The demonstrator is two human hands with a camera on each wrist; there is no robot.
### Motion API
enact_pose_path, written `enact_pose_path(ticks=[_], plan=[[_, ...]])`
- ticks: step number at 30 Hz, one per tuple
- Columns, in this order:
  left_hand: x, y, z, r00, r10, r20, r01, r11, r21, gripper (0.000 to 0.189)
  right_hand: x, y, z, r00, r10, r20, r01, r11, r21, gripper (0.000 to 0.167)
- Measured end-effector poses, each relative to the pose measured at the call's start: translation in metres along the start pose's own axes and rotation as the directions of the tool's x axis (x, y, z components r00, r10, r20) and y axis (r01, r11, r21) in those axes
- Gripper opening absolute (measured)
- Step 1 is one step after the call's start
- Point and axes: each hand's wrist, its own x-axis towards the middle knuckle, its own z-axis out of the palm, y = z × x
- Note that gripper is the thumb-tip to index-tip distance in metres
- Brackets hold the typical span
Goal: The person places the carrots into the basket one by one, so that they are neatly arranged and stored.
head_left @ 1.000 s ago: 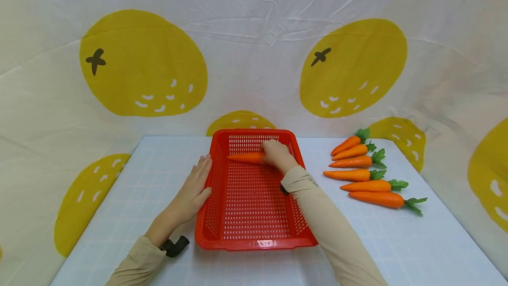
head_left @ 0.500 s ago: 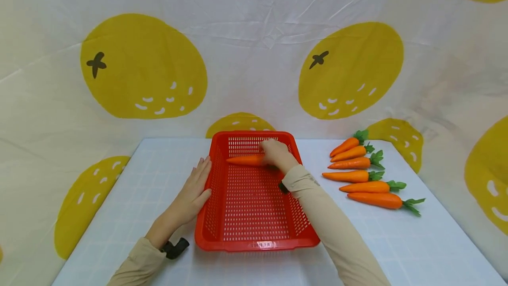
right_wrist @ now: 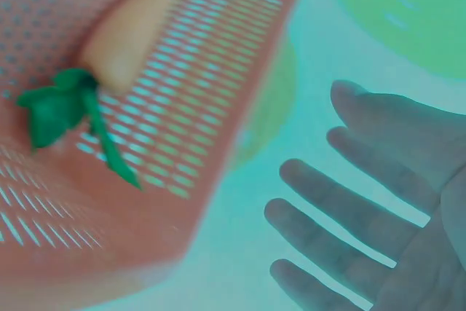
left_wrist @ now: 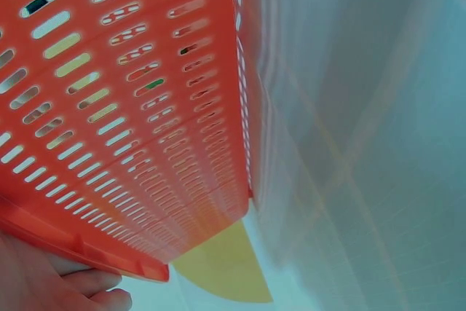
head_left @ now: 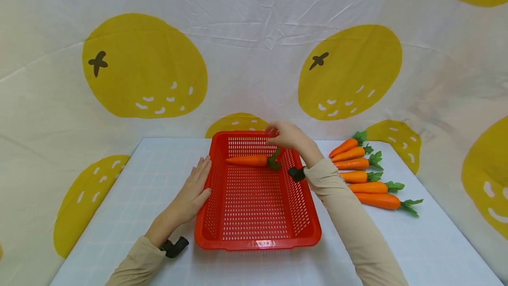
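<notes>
A red plastic basket (head_left: 258, 245) with slotted walls stands mid-table. Across its far end lies one carrot (head_left: 248, 160), leafy green top to the right. In the head view my left hand (head_left: 189, 195) rests with straight fingers along the basket's left rim; the left wrist view shows its fingertips (left_wrist: 91, 282) at the rim. My right hand (head_left: 291, 137) is raised over the far right corner and holds nothing. In the right wrist view that hand (right_wrist: 371, 209) has its fingers spread, beside the basket and apart from the carrot (right_wrist: 120, 49).
Several carrots (head_left: 371, 187) with green tops lie in a column on the table's right side, partly covered by the right sleeve (head_left: 353, 215). A white curtain (head_left: 254, 65) with yellow fruit prints hangs behind the table (head_left: 131, 197).
My right hand has let go of the carrot and risen up and to the right, baring its green top. The carrot stays in the basket. My left hand has not moved.
</notes>
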Motion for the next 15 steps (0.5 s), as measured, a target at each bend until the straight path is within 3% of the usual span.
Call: enact_pose_path(ticks=[5, 9, 15], plan=[[0.001, -0.001, 0.0, 1.0, 0.012, -0.001, -0.012, 1.0, -0.004, 0.07, -0.025, 0.011, -0.019, 0.99, -0.045, -0.133, 0.058, 0.994, 0.09, 0.031], [0.001, 0.0, 0.0, 1.0, 0.013, 0.001, -0.013, 1.0, 0.0, 0.069, -0.051, 0.025, -0.025, 0.976, -0.021, -0.218, 0.053, 0.988, 0.142, 0.031], [0.001, -0.001, 0.0, 1.0, 0.016, 0.001, -0.016, 1.0, -0.003, 0.069, -0.094, 0.053, -0.023, 0.926, -0.004, -0.377, 0.073, 0.983, 0.169, 0.028]])
